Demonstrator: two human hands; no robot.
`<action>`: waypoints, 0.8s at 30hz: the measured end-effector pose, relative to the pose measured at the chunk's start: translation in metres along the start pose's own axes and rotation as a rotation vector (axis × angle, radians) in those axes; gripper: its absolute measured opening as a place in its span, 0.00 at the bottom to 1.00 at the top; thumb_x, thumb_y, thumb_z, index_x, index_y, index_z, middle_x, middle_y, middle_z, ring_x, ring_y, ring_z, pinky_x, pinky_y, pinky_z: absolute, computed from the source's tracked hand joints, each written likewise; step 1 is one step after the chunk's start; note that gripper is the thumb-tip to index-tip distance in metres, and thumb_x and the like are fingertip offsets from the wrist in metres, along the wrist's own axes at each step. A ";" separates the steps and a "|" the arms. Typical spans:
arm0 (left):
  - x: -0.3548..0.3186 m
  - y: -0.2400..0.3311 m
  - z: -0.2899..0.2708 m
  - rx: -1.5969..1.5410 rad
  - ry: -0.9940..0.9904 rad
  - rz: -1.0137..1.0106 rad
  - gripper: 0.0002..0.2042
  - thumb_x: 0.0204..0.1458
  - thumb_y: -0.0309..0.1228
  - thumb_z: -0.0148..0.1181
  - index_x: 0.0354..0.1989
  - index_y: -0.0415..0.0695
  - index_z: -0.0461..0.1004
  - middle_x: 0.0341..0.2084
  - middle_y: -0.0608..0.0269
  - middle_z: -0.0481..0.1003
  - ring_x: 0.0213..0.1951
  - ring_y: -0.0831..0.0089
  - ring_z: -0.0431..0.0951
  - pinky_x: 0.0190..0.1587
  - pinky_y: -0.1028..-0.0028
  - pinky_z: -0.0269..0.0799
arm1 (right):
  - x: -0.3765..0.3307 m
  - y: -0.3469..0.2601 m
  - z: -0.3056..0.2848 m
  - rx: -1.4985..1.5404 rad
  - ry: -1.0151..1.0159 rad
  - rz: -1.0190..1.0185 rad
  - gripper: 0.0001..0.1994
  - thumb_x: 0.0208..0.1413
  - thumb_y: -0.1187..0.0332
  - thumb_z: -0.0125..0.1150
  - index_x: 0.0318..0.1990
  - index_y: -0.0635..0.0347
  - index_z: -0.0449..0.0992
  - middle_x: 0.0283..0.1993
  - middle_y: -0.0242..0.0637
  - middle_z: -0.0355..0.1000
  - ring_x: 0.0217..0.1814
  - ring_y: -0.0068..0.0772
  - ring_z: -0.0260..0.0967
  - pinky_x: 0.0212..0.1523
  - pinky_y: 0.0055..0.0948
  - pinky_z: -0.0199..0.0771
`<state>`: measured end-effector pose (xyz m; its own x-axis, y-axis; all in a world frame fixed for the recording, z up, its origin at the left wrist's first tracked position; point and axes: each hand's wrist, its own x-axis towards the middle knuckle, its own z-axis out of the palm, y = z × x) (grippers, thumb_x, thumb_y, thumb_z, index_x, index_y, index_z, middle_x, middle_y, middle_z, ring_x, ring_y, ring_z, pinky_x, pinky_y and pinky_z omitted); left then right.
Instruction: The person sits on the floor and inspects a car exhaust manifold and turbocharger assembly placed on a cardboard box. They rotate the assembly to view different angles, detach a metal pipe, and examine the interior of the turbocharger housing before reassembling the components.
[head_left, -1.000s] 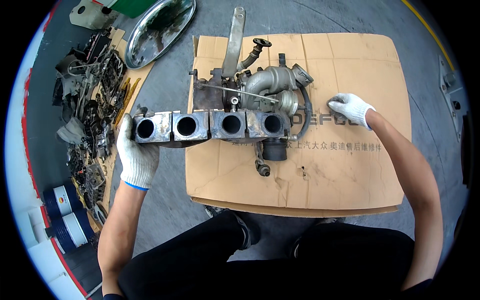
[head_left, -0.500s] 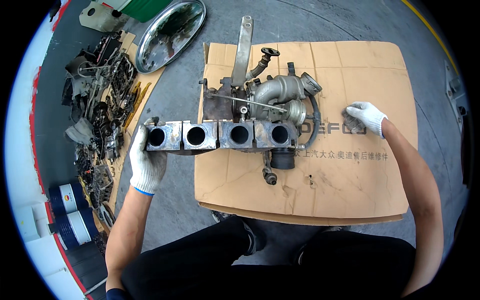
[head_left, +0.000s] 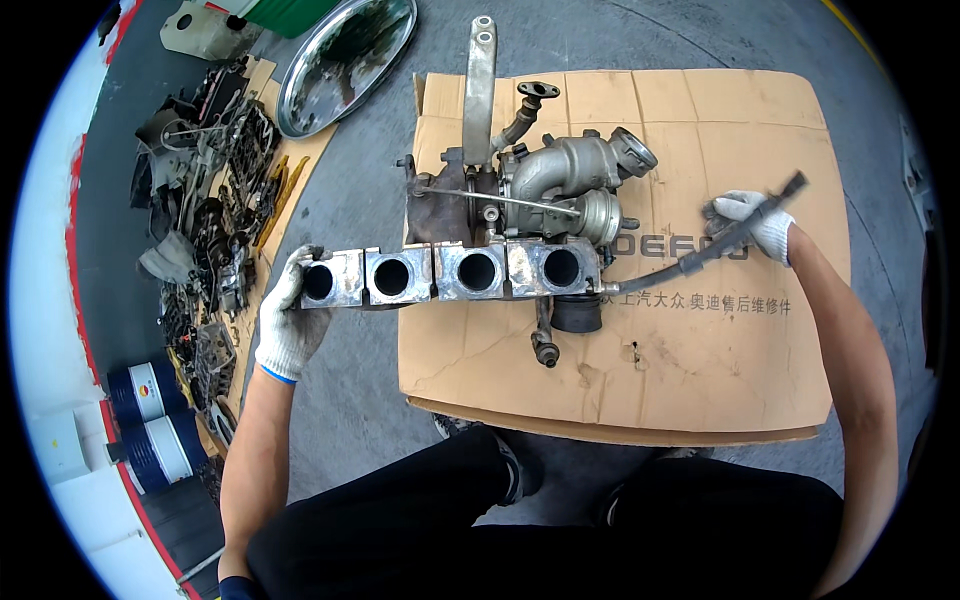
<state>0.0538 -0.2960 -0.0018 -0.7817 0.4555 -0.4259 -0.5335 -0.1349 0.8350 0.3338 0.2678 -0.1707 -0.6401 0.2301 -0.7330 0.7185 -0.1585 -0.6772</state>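
Head view: A worker in white knitted gloves leans over a worn engine part (head_left: 515, 268), which rests on a sheet of cardboard (head_left: 700, 370) with its left end jutting past the edge. The left hand (head_left: 288, 325) is clasped around that end, beside the first of four round holes in a row facing up. To the right, the right hand (head_left: 770, 236) is above the cardboard, well apart from the metal body. A black hose (head_left: 690, 265), joined to the engine part's lower right corner, slants up across the right glove, its far end poking out beyond; whether that grip grasps the hose cannot be told. A flat metal arm (head_left: 481, 90) points away from the worker. On the left are a heap of used parts (head_left: 205, 215), a shiny oval tray (head_left: 350, 65) and blue-and-white drums (head_left: 138, 392).
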 end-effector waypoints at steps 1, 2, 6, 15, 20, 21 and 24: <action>0.002 0.004 -0.005 0.013 -0.029 -0.013 0.18 0.62 0.34 0.61 0.58 0.42 0.73 0.54 0.56 0.76 0.57 0.61 0.77 0.62 0.59 0.73 | -0.005 -0.004 0.003 -0.007 0.015 0.011 0.17 0.69 0.58 0.57 0.52 0.63 0.79 0.41 0.39 0.81 0.36 0.29 0.80 0.35 0.28 0.82; 0.003 0.006 -0.008 0.024 -0.060 -0.025 0.19 0.61 0.34 0.62 0.59 0.42 0.73 0.54 0.56 0.76 0.57 0.60 0.77 0.61 0.59 0.73 | -0.011 -0.010 0.007 -0.016 0.033 0.020 0.17 0.68 0.58 0.57 0.52 0.62 0.79 0.41 0.39 0.81 0.36 0.28 0.80 0.34 0.27 0.81; 0.007 0.009 -0.012 0.037 -0.112 -0.057 0.20 0.59 0.34 0.63 0.59 0.42 0.72 0.53 0.56 0.76 0.57 0.60 0.77 0.62 0.59 0.73 | -0.017 -0.003 0.004 0.048 0.067 -0.002 0.17 0.68 0.55 0.58 0.50 0.61 0.80 0.39 0.40 0.81 0.33 0.29 0.80 0.32 0.28 0.82; 0.017 0.014 -0.016 0.073 -0.047 -0.091 0.14 0.64 0.42 0.60 0.48 0.44 0.77 0.44 0.59 0.79 0.50 0.64 0.79 0.56 0.63 0.76 | -0.009 0.004 -0.009 0.046 -0.040 -0.042 0.18 0.70 0.60 0.56 0.54 0.68 0.77 0.40 0.35 0.80 0.37 0.23 0.78 0.39 0.24 0.82; 0.022 0.011 -0.009 0.117 0.037 -0.084 0.15 0.66 0.46 0.58 0.43 0.46 0.78 0.39 0.62 0.80 0.45 0.67 0.81 0.51 0.65 0.78 | -0.013 -0.001 -0.008 -0.012 0.012 -0.026 0.19 0.70 0.60 0.55 0.54 0.70 0.77 0.41 0.35 0.80 0.38 0.23 0.78 0.40 0.24 0.83; 0.022 0.011 -0.010 0.115 0.042 -0.080 0.15 0.66 0.46 0.58 0.43 0.46 0.78 0.39 0.62 0.80 0.44 0.67 0.81 0.51 0.65 0.78 | -0.013 0.000 -0.009 -0.001 0.006 -0.027 0.19 0.70 0.60 0.56 0.54 0.70 0.77 0.42 0.35 0.80 0.39 0.23 0.78 0.41 0.24 0.82; 0.020 0.010 -0.008 0.127 0.058 -0.068 0.15 0.66 0.46 0.58 0.43 0.46 0.77 0.39 0.62 0.79 0.44 0.68 0.81 0.50 0.65 0.79 | -0.018 -0.008 0.000 0.020 0.031 -0.013 0.19 0.70 0.60 0.56 0.55 0.70 0.77 0.41 0.36 0.80 0.37 0.23 0.78 0.39 0.24 0.83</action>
<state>0.0305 -0.2951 -0.0046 -0.7644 0.4073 -0.4997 -0.5438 0.0089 0.8392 0.3396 0.2648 -0.1515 -0.6403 0.2618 -0.7221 0.7044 -0.1746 -0.6880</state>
